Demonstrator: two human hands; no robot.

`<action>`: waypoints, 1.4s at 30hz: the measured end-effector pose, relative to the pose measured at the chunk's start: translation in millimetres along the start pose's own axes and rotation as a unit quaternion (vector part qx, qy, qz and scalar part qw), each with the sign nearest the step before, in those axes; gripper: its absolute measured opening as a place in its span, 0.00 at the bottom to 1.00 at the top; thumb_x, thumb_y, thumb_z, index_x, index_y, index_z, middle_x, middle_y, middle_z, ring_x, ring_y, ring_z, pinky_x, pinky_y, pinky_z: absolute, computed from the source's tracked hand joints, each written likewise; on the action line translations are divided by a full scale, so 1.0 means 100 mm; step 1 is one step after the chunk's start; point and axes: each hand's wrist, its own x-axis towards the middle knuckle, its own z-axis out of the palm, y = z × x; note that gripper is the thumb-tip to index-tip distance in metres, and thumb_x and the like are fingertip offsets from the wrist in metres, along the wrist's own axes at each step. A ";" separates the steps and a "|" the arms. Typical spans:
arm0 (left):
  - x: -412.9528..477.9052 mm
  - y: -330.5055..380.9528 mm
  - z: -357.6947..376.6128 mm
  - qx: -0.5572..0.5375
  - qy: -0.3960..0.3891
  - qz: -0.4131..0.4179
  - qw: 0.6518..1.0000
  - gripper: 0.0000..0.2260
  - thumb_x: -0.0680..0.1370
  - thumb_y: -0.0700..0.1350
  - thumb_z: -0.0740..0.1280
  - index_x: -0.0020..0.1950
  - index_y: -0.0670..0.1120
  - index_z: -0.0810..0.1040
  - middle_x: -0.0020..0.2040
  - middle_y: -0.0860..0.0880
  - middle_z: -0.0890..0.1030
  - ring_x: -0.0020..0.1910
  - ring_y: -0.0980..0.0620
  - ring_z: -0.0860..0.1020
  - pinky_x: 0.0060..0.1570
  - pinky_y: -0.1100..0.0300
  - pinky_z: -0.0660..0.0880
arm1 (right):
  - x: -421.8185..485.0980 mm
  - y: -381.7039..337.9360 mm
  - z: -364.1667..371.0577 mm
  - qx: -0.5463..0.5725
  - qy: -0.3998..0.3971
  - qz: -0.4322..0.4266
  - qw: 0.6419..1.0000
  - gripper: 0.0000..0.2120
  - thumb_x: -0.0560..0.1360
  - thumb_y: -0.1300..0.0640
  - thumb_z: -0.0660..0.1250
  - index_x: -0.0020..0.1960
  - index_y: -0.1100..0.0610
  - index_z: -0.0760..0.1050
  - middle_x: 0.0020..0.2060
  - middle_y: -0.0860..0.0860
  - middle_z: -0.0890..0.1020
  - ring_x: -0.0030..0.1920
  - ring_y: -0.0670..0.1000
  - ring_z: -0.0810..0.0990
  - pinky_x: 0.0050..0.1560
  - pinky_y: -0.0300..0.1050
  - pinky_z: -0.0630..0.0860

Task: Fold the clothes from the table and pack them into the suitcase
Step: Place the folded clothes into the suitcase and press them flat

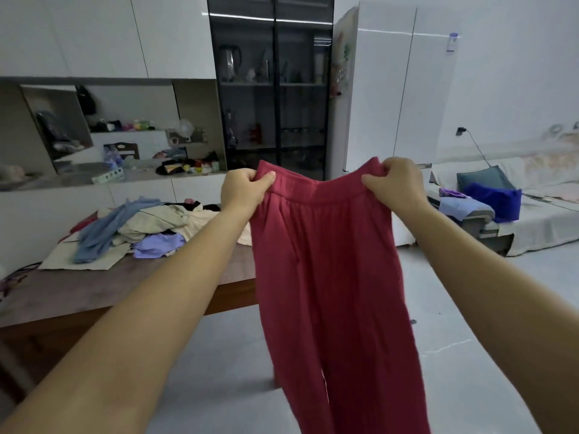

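Head view, left hand (242,189) and right hand (395,183), fingers gripping red trousers (329,277) (at waistband)

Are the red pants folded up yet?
Not folded. The red soft-cloth pants hang spread open, full length, held by the waistband by the left hand and right hand.

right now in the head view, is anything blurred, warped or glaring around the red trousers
Head view: the red trousers and the left hand and right hand gripping their waistband look sharp; wide-angle distortion stretches the forearms and tilts the white fridge; a bright glare streak crosses the dark glass cabinet; lighting is dim.
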 end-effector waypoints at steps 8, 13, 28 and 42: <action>-0.25 0.22 0.51 -0.139 -0.111 0.021 0.984 0.11 0.73 0.53 0.70 0.46 0.45 0.82 0.43 0.45 0.84 0.44 0.47 0.82 0.50 0.44 0.78 | -0.17 -0.41 0.39 0.197 -0.072 0.032 0.977 0.20 0.74 0.51 0.65 0.29 0.64 0.74 0.26 0.54 0.73 0.30 0.51 0.73 0.35 0.51 0.76; -0.28 0.18 0.45 -0.183 -0.178 0.007 0.967 0.20 0.70 0.46 0.75 0.59 0.46 0.75 0.51 0.49 0.81 0.50 0.50 0.81 0.51 0.56 0.79 | -0.20 -0.45 0.31 0.312 -0.222 0.035 0.923 0.17 0.80 0.56 0.56 0.56 0.64 0.80 0.51 0.58 0.83 0.48 0.54 0.83 0.53 0.47 0.80; -0.01 -0.31 -0.08 -0.199 -0.144 0.010 0.969 0.13 0.73 0.40 0.72 0.56 0.40 0.77 0.50 0.46 0.82 0.50 0.50 0.81 0.53 0.57 0.78 | 0.23 -0.64 0.52 -0.147 -0.207 -0.259 0.932 0.26 0.64 0.40 0.75 0.56 0.53 0.75 0.44 0.48 0.77 0.51 0.56 0.78 0.51 0.49 0.73; -0.36 -1.90 -0.29 -0.069 -0.192 -0.091 0.975 0.18 0.68 0.44 0.77 0.56 0.46 0.78 0.53 0.54 0.80 0.52 0.59 0.77 0.52 0.67 0.74 | 0.50 -1.31 1.00 -0.231 -0.183 -0.398 0.869 0.27 0.65 0.36 0.71 0.55 0.52 0.73 0.40 0.45 0.74 0.48 0.56 0.77 0.64 0.54 0.63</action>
